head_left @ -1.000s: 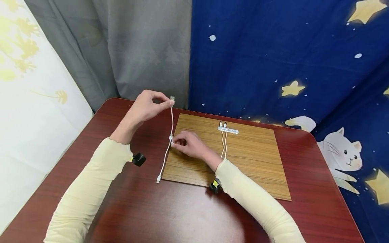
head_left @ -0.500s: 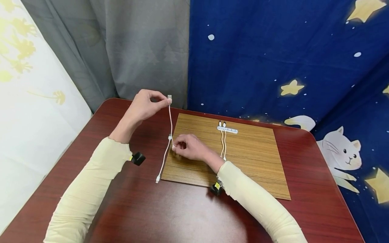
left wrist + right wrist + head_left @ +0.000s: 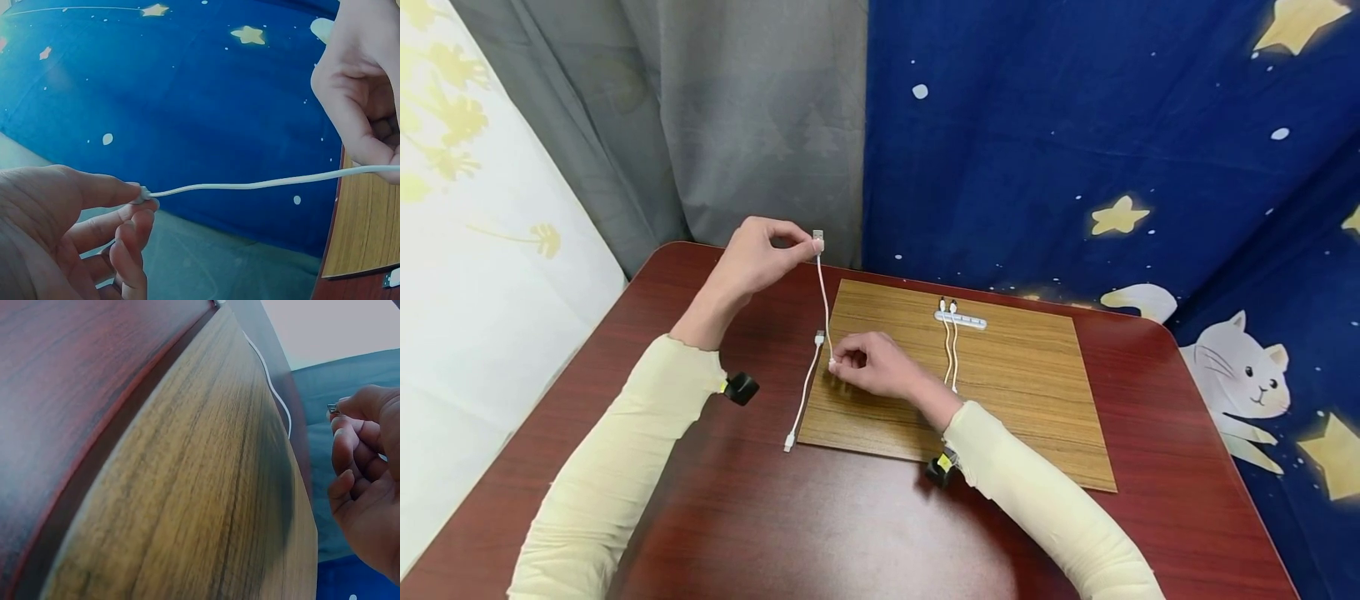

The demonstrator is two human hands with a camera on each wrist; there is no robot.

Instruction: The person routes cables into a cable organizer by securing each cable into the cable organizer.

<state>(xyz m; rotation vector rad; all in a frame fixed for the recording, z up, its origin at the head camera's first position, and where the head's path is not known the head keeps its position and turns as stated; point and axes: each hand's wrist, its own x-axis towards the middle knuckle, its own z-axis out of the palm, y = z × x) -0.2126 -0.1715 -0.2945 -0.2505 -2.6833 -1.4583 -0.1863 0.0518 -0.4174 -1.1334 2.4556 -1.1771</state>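
A short white USB cable [image 3: 823, 287] stretches between my hands. My left hand [image 3: 758, 260] pinches its USB plug [image 3: 818, 238] between thumb and fingers, above the table's back edge. Lower down, my right hand [image 3: 880, 367] pinches the other end over the board's left side. In the right wrist view a small metal connector tip [image 3: 333, 409] pokes out of the right fingertips. The left wrist view has the cable [image 3: 244, 185] running nearly straight, its left plug mostly covered by my fingers. A second white USB cable [image 3: 806, 392] lies on the table along the board's left edge.
A wood-grain board [image 3: 1030, 400] lies on the dark red table [image 3: 737, 517]. Near the board's back, a pale cable clip strip [image 3: 972, 322] holds two white cables [image 3: 956, 350], whose lower ends pass behind my right arm. Curtains [image 3: 1000, 167] hang behind the table.
My right hand has shifted slightly right and down with its end of the cable. My left hand has drifted slightly left and up. The held cable now hangs farther from the lying one.
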